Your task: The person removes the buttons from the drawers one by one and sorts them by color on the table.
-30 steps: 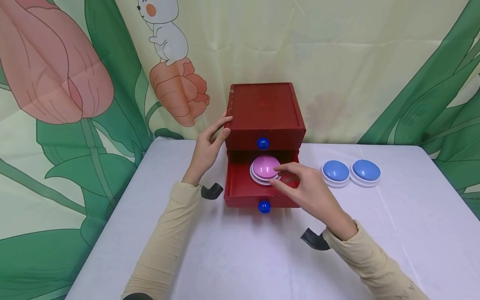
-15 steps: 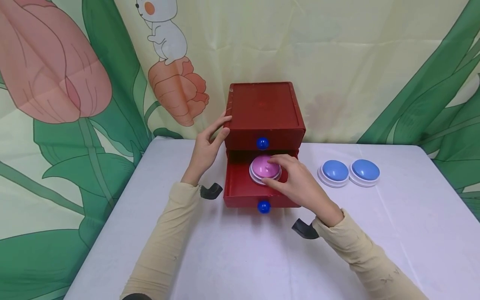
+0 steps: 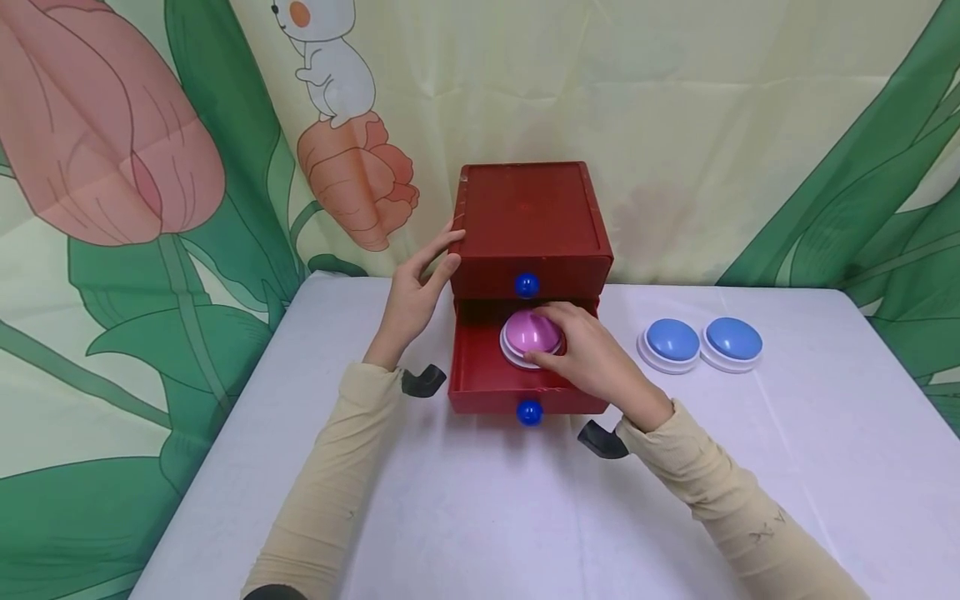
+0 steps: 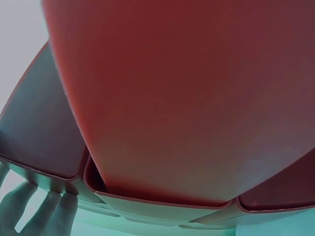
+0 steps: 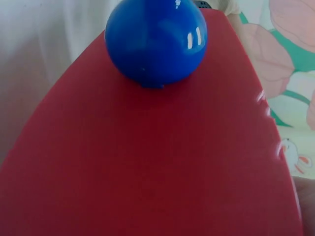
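Observation:
A red two-drawer cabinet (image 3: 525, 208) stands at the back middle of the table. Its lower drawer (image 3: 474, 367) is pulled out, and the upper one is closed. Inside the lower drawer sits a pink push button (image 3: 529, 332) on a white base. My right hand (image 3: 597, 354) holds this button from its right side, thumb at the front and fingers behind. With fairly straight fingers, my left hand (image 3: 412, 302) rests on the cabinet's left side; the left wrist view shows those fingertips (image 4: 64, 209) against the red wall. The right wrist view is filled by the drawer front (image 5: 147, 157), which hides the right fingers.
Two blue push buttons (image 3: 672, 342) with white bases stand side by side on the white tablecloth (image 3: 480, 517), right of the cabinet. A blue knob (image 3: 529, 412) sticks out of the drawer front. Behind the table hangs a printed curtain (image 3: 675, 125).
My right hand has moved left and slightly inward over the open drawer, and its fingers have closed round the pink push button. The left hand stays in place on the cabinet.

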A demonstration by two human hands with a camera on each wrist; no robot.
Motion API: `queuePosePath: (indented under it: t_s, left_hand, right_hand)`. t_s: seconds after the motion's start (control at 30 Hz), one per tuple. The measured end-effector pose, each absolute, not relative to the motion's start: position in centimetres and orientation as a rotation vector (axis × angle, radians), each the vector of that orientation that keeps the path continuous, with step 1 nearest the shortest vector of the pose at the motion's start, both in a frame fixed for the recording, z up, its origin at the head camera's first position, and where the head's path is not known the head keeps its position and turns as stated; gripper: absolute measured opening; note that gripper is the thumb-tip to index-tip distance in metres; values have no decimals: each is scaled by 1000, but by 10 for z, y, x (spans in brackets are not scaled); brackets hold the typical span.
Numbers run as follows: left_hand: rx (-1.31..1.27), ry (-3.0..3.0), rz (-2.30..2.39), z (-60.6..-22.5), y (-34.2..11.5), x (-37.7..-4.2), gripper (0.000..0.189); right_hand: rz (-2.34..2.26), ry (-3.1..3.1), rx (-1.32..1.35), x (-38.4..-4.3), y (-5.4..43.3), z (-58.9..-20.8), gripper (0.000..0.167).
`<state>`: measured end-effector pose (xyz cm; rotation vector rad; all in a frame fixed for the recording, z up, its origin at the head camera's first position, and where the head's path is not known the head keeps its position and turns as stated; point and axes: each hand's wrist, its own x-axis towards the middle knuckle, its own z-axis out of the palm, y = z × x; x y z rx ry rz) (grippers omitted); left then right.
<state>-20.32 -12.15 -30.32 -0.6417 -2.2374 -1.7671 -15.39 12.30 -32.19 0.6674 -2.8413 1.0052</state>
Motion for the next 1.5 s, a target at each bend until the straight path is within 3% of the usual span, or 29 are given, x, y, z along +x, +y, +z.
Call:
queuePosePath:
  t_s: [0.73, 1.5]
  left_hand:
    - [-637, -2245, -1749, -302, -121, -203, 41]
    - [-625, -2247, -1755, -301, -121, -201, 42]
  right_hand:
    - [946, -2971, 665, -163, 117, -324, 69]
    - [963, -2849, 703, -159, 118, -324, 60]
